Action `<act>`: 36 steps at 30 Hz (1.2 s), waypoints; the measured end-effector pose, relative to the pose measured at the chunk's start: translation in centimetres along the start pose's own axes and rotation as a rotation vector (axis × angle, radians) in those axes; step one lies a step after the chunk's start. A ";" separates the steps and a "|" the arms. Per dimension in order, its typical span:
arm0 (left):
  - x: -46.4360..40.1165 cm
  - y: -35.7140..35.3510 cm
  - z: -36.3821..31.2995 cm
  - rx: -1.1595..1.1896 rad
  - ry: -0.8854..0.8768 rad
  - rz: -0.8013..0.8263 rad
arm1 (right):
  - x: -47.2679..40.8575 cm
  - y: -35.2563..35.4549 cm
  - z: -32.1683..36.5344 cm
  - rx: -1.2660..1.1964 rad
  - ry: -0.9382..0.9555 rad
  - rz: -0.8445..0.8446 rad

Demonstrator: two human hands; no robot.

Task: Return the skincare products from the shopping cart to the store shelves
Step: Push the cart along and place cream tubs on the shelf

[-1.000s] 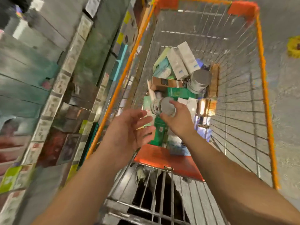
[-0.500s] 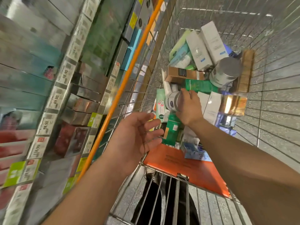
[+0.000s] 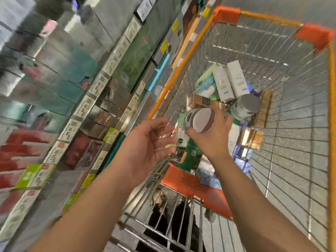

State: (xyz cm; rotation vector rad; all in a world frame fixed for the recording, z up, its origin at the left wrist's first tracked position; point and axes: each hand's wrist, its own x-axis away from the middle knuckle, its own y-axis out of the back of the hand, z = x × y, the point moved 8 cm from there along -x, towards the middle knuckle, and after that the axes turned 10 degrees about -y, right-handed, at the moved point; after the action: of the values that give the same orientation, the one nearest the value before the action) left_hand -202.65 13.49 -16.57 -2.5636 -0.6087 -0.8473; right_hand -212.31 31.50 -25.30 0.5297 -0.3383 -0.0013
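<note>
Right hand [image 3: 211,135] grips a round jar [image 3: 199,120], fingers curled around its side, base toward camera, held above the shopping cart [image 3: 330,113] contents. Left hand [image 3: 145,140] at 9 o'clock of jar, palm up, fingers relaxed, holding nothing. Second jar [image 3: 244,106] at 2 o'clock among boxes. Store shelves [image 3: 87,104] at 9 o'clock; blurred, products possibly boxed.

Right hand [image 3: 213,137] grips jar [image 3: 199,120] above cart [image 3: 332,106].

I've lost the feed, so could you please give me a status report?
Right hand grips round silver-lidded jar above orange-rimmed wire cart. Left hand open, empty. Nothing blocking.
</note>
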 end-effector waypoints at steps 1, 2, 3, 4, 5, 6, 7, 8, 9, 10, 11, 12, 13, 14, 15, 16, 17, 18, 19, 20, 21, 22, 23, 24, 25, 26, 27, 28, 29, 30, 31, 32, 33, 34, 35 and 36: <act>0.6 0.0 -0.7 0.012 -0.019 -0.002 | 0.8 0.8 1.7 -0.025 0.029 -0.001; 1.3 0.2 -1.3 0.024 -0.041 -0.008 | 1.6 1.5 3.5 -0.048 0.060 -0.003; 2.1 0.3 -2.0 0.035 -0.065 -0.016 | 2.6 2.3 5.3 -0.071 0.091 -0.007; 2.9 0.6 -2.7 0.044 -0.093 -0.028 | 3.7 3.1 7.1 -0.096 0.124 -0.015; 3.8 0.8 -3.5 0.051 -0.121 -0.040 | 4.8 3.8 8.9 -0.124 0.161 -0.018; 4.7 1.1 -4.4 0.053 -0.153 -0.058 | 6.0 4.5 10.8 -0.150 0.200 -0.017; 5.7 1.4 -5.4 0.052 -0.188 -0.073 | 7.3 5.2 12.7 -0.178 0.238 -0.007; 6.7 1.7 -6.5 0.056 -0.224 -0.080 | 8.5 5.6 14.5 -0.209 0.263 0.015; 7.7 2.0 -7.6 0.078 -0.255 -0.081 | 9.8 5.8 16.2 -0.241 0.280 0.048; 8.7 2.4 -8.7 0.107 -0.282 -0.074 | 11.1 5.8 18.0 -0.276 0.298 0.086; 9.7 2.8 -9.8 0.128 -0.307 -0.061 | 12.3 5.7 19.6 -0.315 0.317 0.124; 10.8 3.3 -10.8 0.140 -0.331 -0.042 | 13.6 5.5 21.1 -0.353 0.335 0.162; 11.9 3.8 -11.7 0.157 -0.351 -0.018 | 14.7 5.2 22.5 -0.389 0.351 0.203; 13.1 4.4 -12.5 0.180 -0.368 0.008 | 16.0 4.8 24.0 -0.417 0.370 0.250; 14.4 5.1 -13.1 0.204 -0.383 0.028 | 17.3 4.4 25.5 -0.435 0.390 0.304; 15.7 6.0 -13.7 0.227 -0.398 0.043 | 18.6 3.9 26.9 -0.443 0.410 0.360; 17.2 7.0 -14.1 0.242 -0.414 0.063 | 20.2 3.4 28.5 -0.448 0.436 0.412; 18.6 7.9 -14.5 0.248 -0.433 0.096 | 21.7 2.9 30.0 -0.448 0.462 0.459; 20.0 8.9 -14.8 0.249 -0.460 0.134 | 23.3 2.3 31.5 -0.451 0.479 0.508; 21.4 10.0 -15.1 0.256 -0.496 0.169 | 24.8 1.5 33.0 -0.456 0.479 0.558; 22.8 11.2 -15.4 0.269 -0.541 0.192 | 26.2 0.5 34.2 -0.452 0.469 0.602; 24.2 12.6 -15.7 0.294 -0.591 0.209 | 27.7 -0.4 35.5 -0.436 0.463 0.639; 25.6 13.9 -15.9 0.320 -0.640 0.222 | 29.3 -1.4 36.6 -0.408 0.465 0.665; 26.9 15.2 -16.2 0.342 -0.684 0.232 | 30.8 -2.4 37.7 -0.373 0.477 0.682; 28.1 16.6 -16.5 0.359 -0.726 0.230 | 32.4 -3.4 38.7 -0.335 0.497 0.696; 29.3 18.0 -16.8 0.373 -0.761 0.210 | 34.1 -4.4 39.7 -0.301 0.519 0.711; 30.4 19.5 -17.1 0.391 -0.788 0.168 | 35.7 -5.4 40.6 -0.273 0.541 0.731; 31.4 21.0 -17.3 0.411 -0.813 0.115 | 37.4 -6.3 41.4 -0.246 0.559 0.749; 32.4 22.7 -17.5 0.425 -0.837 0.063 | 39.1 -7.3 42.3 -0.218 0.582 0.769; 33.5 24.3 -17.7 0.434 -0.861 0.017 | 40.8 -8.2 43.1 -0.190 0.610 0.797; 34.5 25.9 -17.9 0.440 -0.881 -0.017 | 42.4 -9.0 43.8 -0.168 0.634 0.829; 35.6 27.3 -18.0 0.448 -0.899 -0.038 | 44.0 -9.8 44.5 -0.154 0.651 0.862; 36.6 28.6 -18.2 0.462 -0.914 -0.043 | 45.5 -10.5 45.0 -0.147 0.663 0.895; 37.7 29.7 -18.3 0.489 -0.922 -0.034 | 46.9 -11.1 45.6 -0.154 0.676 0.926; 38.7 30.7 -18.3 0.531 -0.924 -0.013 | 48.4 -11.7 46.1 -0.173 0.684 0.962; 39.7 31.6 -18.4 0.578 -0.917 0.014 | 49.8 -12.4 46.5 -0.195 0.676 1.004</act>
State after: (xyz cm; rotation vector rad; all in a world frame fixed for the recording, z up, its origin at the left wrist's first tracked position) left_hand -166.48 -10.39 15.59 -2.2666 -0.9028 0.5270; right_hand -178.93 -6.60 21.96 0.1004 0.0905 1.0831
